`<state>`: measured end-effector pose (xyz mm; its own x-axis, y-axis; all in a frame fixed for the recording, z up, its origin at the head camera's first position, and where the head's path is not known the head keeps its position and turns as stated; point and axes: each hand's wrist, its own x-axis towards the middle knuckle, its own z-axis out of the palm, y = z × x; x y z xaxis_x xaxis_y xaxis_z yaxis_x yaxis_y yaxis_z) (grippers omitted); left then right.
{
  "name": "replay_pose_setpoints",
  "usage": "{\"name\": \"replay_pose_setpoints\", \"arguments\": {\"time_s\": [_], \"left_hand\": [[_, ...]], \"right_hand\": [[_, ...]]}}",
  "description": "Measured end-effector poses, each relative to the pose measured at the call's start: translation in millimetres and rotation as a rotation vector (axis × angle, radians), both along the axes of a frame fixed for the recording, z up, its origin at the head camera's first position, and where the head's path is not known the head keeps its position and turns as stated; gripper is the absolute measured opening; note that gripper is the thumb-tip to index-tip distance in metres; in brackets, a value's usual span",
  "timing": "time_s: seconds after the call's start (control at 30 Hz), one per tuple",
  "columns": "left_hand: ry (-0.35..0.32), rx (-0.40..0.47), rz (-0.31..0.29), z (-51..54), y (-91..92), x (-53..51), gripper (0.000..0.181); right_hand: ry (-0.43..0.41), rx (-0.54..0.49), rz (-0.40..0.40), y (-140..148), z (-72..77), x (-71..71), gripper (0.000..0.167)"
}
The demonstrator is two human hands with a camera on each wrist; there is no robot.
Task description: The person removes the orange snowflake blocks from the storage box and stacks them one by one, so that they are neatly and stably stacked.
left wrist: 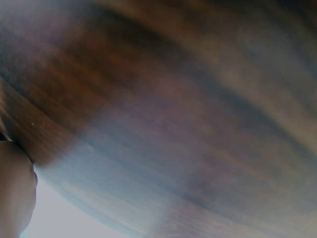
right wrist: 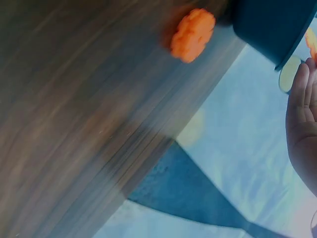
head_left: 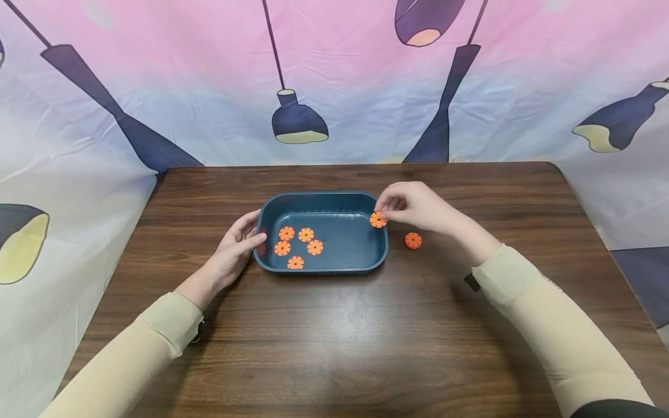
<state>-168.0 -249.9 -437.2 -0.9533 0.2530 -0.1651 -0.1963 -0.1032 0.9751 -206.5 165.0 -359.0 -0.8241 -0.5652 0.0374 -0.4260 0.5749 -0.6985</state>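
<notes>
A dark teal tray (head_left: 345, 244) stands on the brown table, with several orange notched discs (head_left: 305, 234) lying in its left half. The left hand (head_left: 230, 252) grips the tray's left end, thumb over the rim. Above the right rim, the right hand (head_left: 418, 206) pinches one orange disc (head_left: 378, 219) between thumb and fingers; in the right wrist view that hand (right wrist: 303, 119) is at the right edge beside the tray (right wrist: 272, 29). Another orange disc (head_left: 413, 241), also seen in the right wrist view (right wrist: 193, 35), lies on the table right of the tray.
The wooden table (head_left: 334, 337) extends around the tray, its far edge close behind it. A patterned cloth (head_left: 355, 75) with lamp shapes hangs behind and at both sides. The left wrist view is mostly blurred wood surface (left wrist: 148, 109).
</notes>
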Motion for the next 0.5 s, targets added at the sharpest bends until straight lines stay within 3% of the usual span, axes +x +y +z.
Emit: {"name": "replay_pose_setpoints", "arguments": {"time_s": [0.5], "left_hand": [[0.012,0.01,-0.001,-1.6,-0.1,-0.4,0.047]], "right_hand": [[-0.018,-0.01,-0.104,43.6,-12.5,9.8,0.011]]}}
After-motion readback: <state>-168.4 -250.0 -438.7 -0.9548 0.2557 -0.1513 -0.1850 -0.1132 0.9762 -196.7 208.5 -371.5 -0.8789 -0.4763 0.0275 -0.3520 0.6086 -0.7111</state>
